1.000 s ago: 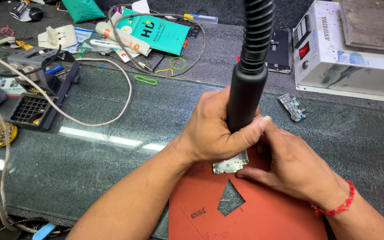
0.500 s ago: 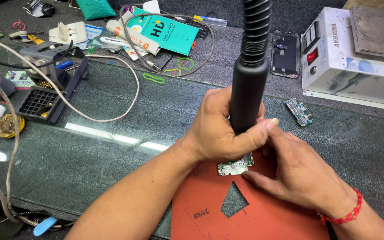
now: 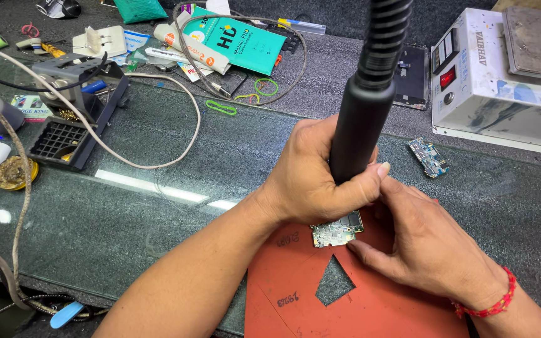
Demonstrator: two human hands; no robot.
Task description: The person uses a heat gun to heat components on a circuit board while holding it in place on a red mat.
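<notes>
My left hand point(image 3: 320, 178) is wrapped around the black handle of a hot-air tool point(image 3: 361, 122), held upright with its ribbed hose rising out of the top of the view. The tool's tip is hidden behind my fingers, just above a small circuit board point(image 3: 336, 231). That board lies on a red-orange mat point(image 3: 370, 300) with a triangular hole cut in it. My right hand point(image 3: 430, 247), with a red bead bracelet at the wrist, rests on the mat and its fingertips touch the board's right edge.
A white box-shaped machine point(image 3: 502, 75) with a red switch stands at the back right. A second small blue circuit board point(image 3: 428, 156) lies near it. At the left are a black tool holder point(image 3: 70, 125), a beige cable point(image 3: 158, 159), a teal package point(image 3: 236, 44) and small clutter.
The view has shifted slightly. Both hands, the hot-air tool and the circuit board keep the same positions relative to each other.
</notes>
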